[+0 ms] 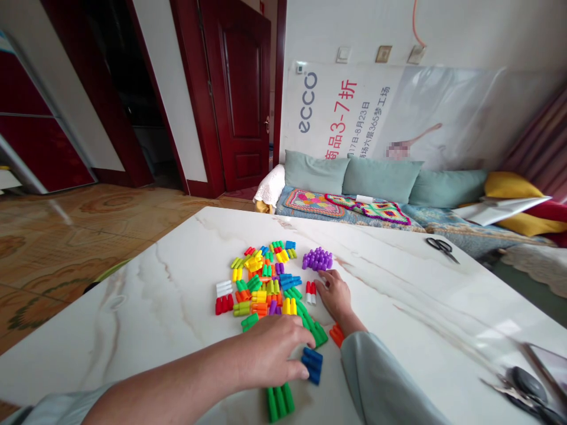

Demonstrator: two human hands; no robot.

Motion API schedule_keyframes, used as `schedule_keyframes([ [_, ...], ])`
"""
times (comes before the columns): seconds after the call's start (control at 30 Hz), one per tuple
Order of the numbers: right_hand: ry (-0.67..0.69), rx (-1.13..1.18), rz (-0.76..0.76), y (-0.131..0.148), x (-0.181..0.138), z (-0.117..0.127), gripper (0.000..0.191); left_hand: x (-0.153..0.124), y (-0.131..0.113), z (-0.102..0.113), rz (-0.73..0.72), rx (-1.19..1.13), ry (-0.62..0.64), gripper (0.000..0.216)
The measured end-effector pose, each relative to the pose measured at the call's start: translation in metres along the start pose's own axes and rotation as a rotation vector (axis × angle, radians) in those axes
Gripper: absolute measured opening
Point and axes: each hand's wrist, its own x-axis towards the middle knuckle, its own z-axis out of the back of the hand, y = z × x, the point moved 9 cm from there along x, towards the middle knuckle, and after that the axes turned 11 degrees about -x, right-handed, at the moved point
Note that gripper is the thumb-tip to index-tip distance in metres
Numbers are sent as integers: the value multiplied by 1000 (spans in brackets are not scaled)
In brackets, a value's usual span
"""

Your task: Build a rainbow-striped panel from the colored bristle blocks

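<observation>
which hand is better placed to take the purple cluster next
Probably the right hand: it lies close to the purple cluster, while the left hand is farther away, beside the dark blue block.

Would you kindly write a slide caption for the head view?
Left hand by a dark blue block, right hand near purple pieces, over a marble-patterned table.

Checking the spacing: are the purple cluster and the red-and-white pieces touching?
Apart: the head view shows white table between the purple cluster and red-and-white pieces.
</observation>
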Motion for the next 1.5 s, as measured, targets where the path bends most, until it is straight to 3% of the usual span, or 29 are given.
schedule_keyframes([
  [0.37,44,-149,-5,0,2,-8,42,-2,-3,0,2,9,14,42],
  [0.9,48,-77,26,3,3,-8,40,0,3,0,20,25,19,41],
  [1.13,35,303,-62,-16,3,-9,37,2,18,2,63,154,11,41],
  [1.37,267,835,-292,-25,-16,-15,49,1,49,21,195,291,-92,32],
  [1.5,323,952,-361,-24,-36,-9,53,-2,79,34,321,345,-157,28],
])
